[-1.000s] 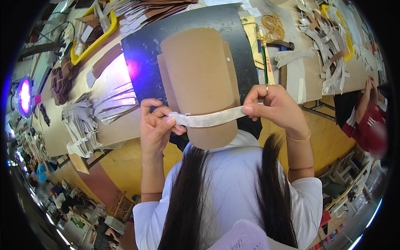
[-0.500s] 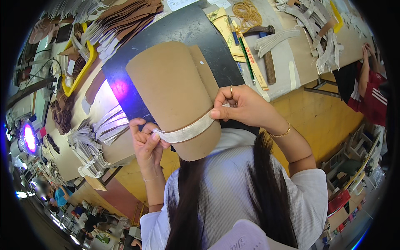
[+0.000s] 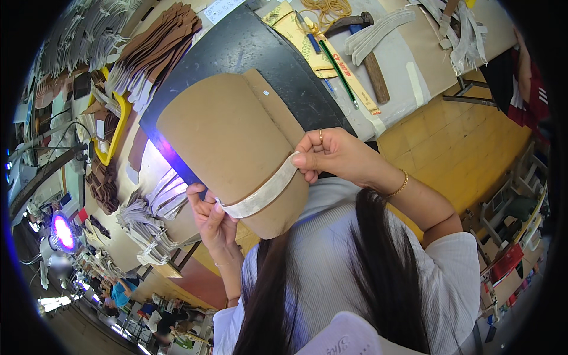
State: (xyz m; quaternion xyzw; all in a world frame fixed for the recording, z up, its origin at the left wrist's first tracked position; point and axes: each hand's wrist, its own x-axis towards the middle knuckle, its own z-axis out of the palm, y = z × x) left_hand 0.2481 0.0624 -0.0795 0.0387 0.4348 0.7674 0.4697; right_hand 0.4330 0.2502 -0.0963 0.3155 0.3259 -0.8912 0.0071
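A tan, curved panel [image 3: 216, 133], leather-like or cardboard-like, rests partly on a black board [image 3: 225, 50] and reaches toward my chest. Across its near part runs a whitish strip [image 3: 260, 196], lying over a narrow brown band. The strip's left end is pinched by my left hand [image 3: 214, 220] at the panel's left edge. At the other end, my right hand [image 3: 334, 155] grips the strip between thumb and fingers, by the panel's right edge. Whether the strip is stuck down cannot be seen.
Beyond the board's right side lie a hammer [image 3: 374, 74], a green pencil [image 3: 338, 74] and rubber bands [image 3: 328, 13]. Brown strips [image 3: 160, 44] are heaped at the far left, near a yellow-rimmed tray [image 3: 121, 127]. A lit lamp [image 3: 62, 231] stands left. Another person [image 3: 523, 89] is at the right.
The whole view has shifted and turned slightly. Both hands stay on the strip's ends; the right fingers have drawn in closer round its end.
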